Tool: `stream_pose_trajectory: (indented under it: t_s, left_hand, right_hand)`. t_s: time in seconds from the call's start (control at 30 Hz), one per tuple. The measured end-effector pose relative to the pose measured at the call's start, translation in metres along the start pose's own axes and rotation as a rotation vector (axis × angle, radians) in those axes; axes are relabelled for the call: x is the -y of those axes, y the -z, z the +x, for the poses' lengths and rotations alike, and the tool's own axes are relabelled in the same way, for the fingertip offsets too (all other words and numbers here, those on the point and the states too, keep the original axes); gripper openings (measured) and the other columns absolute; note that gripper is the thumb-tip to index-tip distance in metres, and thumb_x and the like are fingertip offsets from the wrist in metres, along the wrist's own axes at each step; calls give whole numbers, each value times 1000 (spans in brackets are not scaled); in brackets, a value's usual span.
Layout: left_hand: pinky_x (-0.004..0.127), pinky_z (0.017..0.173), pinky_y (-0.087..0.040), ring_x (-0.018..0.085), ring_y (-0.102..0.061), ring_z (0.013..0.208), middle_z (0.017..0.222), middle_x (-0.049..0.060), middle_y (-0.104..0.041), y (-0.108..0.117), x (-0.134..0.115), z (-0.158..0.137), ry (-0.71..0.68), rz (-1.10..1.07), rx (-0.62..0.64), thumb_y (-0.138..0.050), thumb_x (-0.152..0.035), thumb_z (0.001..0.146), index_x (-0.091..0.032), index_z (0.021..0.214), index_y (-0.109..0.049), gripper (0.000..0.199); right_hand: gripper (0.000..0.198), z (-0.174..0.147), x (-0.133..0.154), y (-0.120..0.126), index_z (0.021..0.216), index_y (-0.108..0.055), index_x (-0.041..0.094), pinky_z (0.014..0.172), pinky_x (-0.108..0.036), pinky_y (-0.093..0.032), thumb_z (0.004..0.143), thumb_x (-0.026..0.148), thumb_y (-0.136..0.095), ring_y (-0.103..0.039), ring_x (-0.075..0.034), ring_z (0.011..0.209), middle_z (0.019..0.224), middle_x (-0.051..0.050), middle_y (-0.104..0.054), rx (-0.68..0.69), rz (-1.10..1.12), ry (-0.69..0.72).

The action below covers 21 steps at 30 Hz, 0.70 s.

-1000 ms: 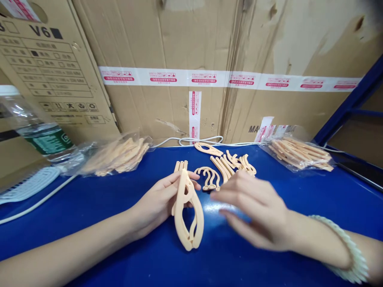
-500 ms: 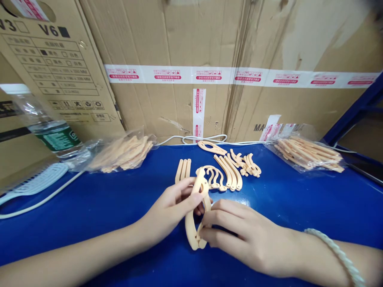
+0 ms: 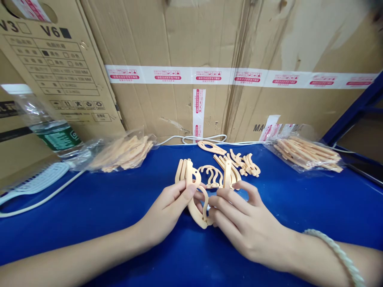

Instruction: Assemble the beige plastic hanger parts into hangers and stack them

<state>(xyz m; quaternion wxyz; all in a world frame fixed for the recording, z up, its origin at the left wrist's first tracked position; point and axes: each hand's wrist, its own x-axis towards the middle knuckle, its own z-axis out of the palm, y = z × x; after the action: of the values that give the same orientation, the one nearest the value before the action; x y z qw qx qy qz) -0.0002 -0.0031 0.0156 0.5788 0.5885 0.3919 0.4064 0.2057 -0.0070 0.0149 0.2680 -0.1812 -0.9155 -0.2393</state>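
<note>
A beige folding clothes hanger point(image 3: 196, 213) is held between both hands, its two arms spread apart above and a curved hook piece showing between them. My left hand point(image 3: 170, 203) is closed on the left arm, thumb in front and fingers behind. With its fingertips my right hand point(image 3: 242, 215) grips the right arm point(image 3: 228, 175), whose end sticks up past the fingers. Part of the hanger is hidden by the right fingers. Just behind it lie several loose hanger arms point(image 3: 223, 162), hook pieces point(image 3: 213, 179) and straight-looking pieces point(image 3: 180, 171).
On the blue table point(image 3: 119, 255), bags of beige parts lie at left point(image 3: 125, 153) and right point(image 3: 308, 153). A water bottle point(image 3: 56, 135) and a pale blue hairbrush point(image 3: 44, 179) are at far left. Cardboard point(image 3: 167, 107) and a white cable point(image 3: 206, 138) line the back.
The hanger's arms have swung apart, from nearly closed together to spread. Its lower end has moved up a little, and the right hand has turned with the right arm.
</note>
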Motion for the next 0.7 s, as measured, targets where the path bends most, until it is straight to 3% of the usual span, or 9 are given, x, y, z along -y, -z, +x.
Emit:
stream_pose_trajectory:
  t_s: [0.1, 0.27, 0.6, 0.7]
  left_hand:
    - [31, 79, -51, 20, -66, 80, 82, 6, -71, -1, 0, -2, -26, 1, -21, -53, -47, 94, -13, 92, -67, 36]
    - [32, 79, -52, 21, -67, 77, 78, 7, -73, 1, 3, -1, -13, 6, -44, -55, -54, 91, -13, 78, -68, 45]
    - [28, 76, -56, 17, -70, 75, 78, 5, -74, 0, 5, 1, 33, -277, -21, -64, -52, 86, -14, 77, -62, 39]
    - [25, 66, -56, 15, -67, 64, 67, 2, -70, 1, 6, 2, 38, -334, -83, -64, -51, 87, -15, 69, -56, 41]
  right_hand:
    - [40, -1, 0, -1, 84, -61, 14, 96, -47, -27, 98, 4, -25, -57, -23, 95, 82, -7, -65, 48, -13, -72]
    - [44, 3, 0, -2, 71, -55, 17, 91, -41, -28, 99, 5, -23, -46, -16, 63, 63, 0, -50, 65, -21, -95]
    - [44, 5, -10, 7, 77, -56, 16, 86, -37, -28, 100, 6, -20, -46, -16, 65, 67, -1, -55, 58, 42, -46]
    - [38, 4, -19, 9, 78, -54, 16, 79, -36, -28, 99, 6, -25, -48, -16, 65, 66, -1, -58, 1, 4, 11]
